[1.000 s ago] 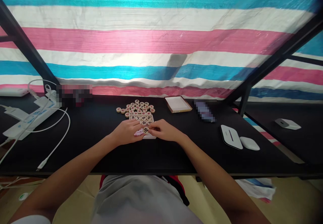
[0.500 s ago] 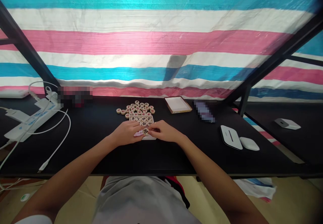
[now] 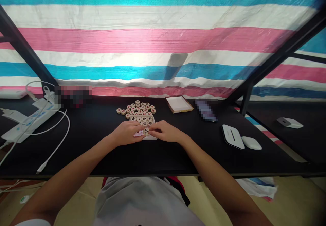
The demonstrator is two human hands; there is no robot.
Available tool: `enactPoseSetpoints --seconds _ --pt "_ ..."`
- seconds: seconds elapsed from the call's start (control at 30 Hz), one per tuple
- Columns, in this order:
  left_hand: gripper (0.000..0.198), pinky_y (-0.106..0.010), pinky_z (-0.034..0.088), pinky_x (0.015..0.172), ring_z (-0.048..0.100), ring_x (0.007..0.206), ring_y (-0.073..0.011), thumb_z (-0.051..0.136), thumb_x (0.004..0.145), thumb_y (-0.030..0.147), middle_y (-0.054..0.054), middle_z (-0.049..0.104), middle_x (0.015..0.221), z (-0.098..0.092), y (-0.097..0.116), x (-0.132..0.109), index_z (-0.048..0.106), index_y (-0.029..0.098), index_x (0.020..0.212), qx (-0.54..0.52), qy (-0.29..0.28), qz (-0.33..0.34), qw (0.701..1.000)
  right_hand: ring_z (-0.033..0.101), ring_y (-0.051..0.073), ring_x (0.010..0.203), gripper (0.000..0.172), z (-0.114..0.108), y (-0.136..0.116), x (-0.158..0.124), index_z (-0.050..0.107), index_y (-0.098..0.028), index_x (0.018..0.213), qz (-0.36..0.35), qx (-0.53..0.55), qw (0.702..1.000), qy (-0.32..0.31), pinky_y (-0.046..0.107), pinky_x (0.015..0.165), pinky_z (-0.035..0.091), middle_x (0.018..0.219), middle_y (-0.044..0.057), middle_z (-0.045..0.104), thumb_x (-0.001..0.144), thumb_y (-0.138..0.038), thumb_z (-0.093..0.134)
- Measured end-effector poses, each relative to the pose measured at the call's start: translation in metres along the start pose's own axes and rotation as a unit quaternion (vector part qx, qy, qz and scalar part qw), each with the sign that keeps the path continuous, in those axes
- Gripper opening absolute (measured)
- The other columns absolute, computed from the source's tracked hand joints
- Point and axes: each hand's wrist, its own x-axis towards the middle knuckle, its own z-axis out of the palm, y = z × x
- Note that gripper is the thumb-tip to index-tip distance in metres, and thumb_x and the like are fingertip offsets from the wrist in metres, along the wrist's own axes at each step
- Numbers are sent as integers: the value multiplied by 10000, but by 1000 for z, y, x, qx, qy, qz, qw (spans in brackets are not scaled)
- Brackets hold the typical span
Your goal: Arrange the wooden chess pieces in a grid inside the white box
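A round Chinese chess piece (image 3: 146, 132) with a black character is pinched between my two hands, over the near part of a white box (image 3: 152, 138). My left hand (image 3: 126, 133) touches it from the left with curled fingers, and my right hand (image 3: 166, 131) grips its right side with thumb and finger. Rows of black-character pieces (image 3: 144, 119) lie in the far part of the box. Something pink and white, perhaps printed paper (image 3: 139, 134), shows beside my left fingers. Just beyond the box, several loose pieces (image 3: 138, 108), many with red characters, are clustered on the black table.
A shallow box lid (image 3: 179, 104) lies behind to the right, with a blurred-out item (image 3: 206, 110) beside it. Farther right are a white flat device (image 3: 232, 136) and a rounded white case (image 3: 251, 143). A power strip (image 3: 30, 119) with white cables (image 3: 57, 148) occupies the left.
The whole view has shifted very slightly. Both hands stay at the box with the same chess piece between them.
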Motion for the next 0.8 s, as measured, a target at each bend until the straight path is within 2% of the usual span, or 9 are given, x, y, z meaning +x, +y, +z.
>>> enactPoseSetpoints --seconds 0.3,0.5,0.8 --pt "190 -248 444 654 614 693 -156 553 810 294 -17 633 708 -6 1 1 674 171 888 -12 -55 -31 998 536 112 623 239 1 0 0 685 -154 866 -1 -12 1000 1 213 603 354 708 13 647 896 -290 490" --pt "196 -251 438 653 615 687 -159 549 817 324 -20 645 708 -5 3 1 673 173 831 -10 -60 -49 997 496 97 568 296 3 2 1 683 -145 885 15 -10 1000 -10 199 557 343 647 -3 599 848 -417 573" --pt "225 -241 423 657 615 700 -155 546 840 350 -19 649 733 -7 3 1 683 180 893 -4 -67 -56 996 509 100 596 271 3 -2 1 689 -148 951 17 -13 1000 -7 196 566 341 669 1 599 872 -363 545"
